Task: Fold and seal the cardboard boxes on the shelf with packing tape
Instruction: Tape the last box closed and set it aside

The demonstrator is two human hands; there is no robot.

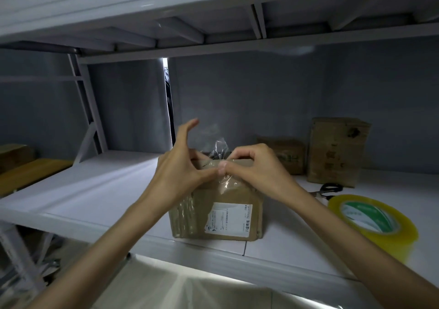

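One box (pixel 217 210) sits in front of us near the front edge of the shelf (pixel 99 190), closed, with a white label (pixel 229 218) on its near face and shiny tape bands already down its left side. We are midway through sealing its top. Our left hand (pixel 180 163) has its thumb pressed toward the tape strip (pixel 219 163) at the top edge while the other fingers fan out, raised and spread. Our right hand (pixel 255 166) pinches that same strip between thumb and curled fingers — the loose clear end crumples up just behind our fingertips. We judge this strip is not yet flat; it needs smoothing over the top seam and down the near face.

Two more boxes stand at the back right, a small box (pixel 283 155) and a tall box (pixel 337 152) touching or nearly so. We cannot tell whether they are sealed. Farther left, another brown carton (pixel 14 156) shows dimly at the shelf's end, its state unclear.

The roll (pixel 374 223) lies at the right, well apart from the box, with scissors (pixel 329 190) just behind it — both within reach for the remaining boxes.
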